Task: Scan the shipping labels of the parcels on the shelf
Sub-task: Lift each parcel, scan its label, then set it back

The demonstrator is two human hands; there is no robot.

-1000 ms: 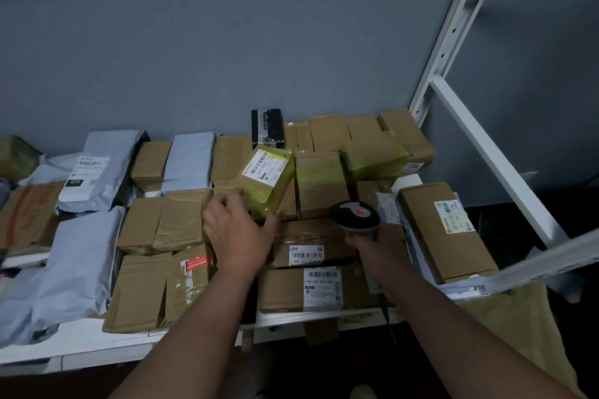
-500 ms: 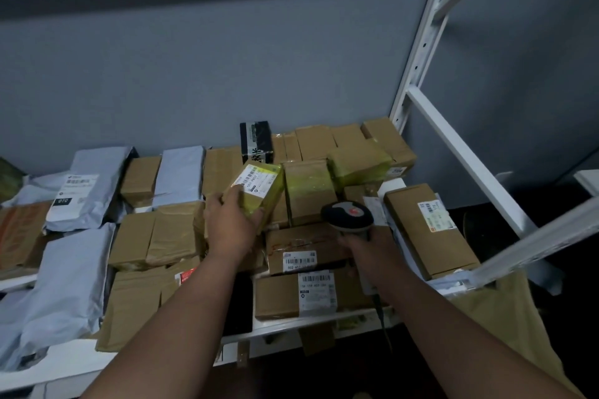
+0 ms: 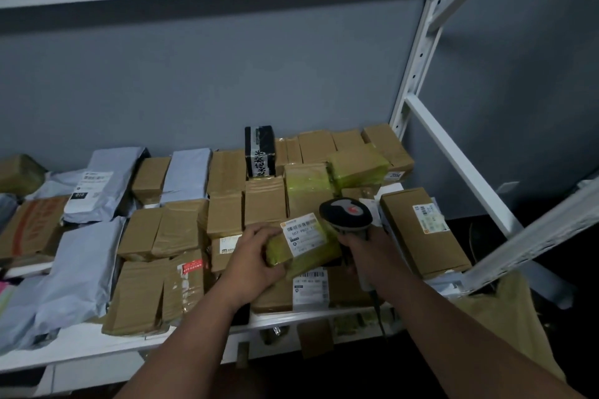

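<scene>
Here the left hand (image 3: pixel 249 264) grips a small yellow-taped parcel (image 3: pixel 301 244) by its left end, white shipping label (image 3: pixel 303 231) facing up, above the cardboard boxes at the front of the white shelf (image 3: pixel 97 351). The right hand (image 3: pixel 366 248) is wrapped around the handle of a black barcode scanner (image 3: pixel 346 212), whose head sits just beside the label's right edge and hides that corner. The label's print is mostly too blurred to read, and grey mailer bags (image 3: pixel 77 265) run off the left edge.
</scene>
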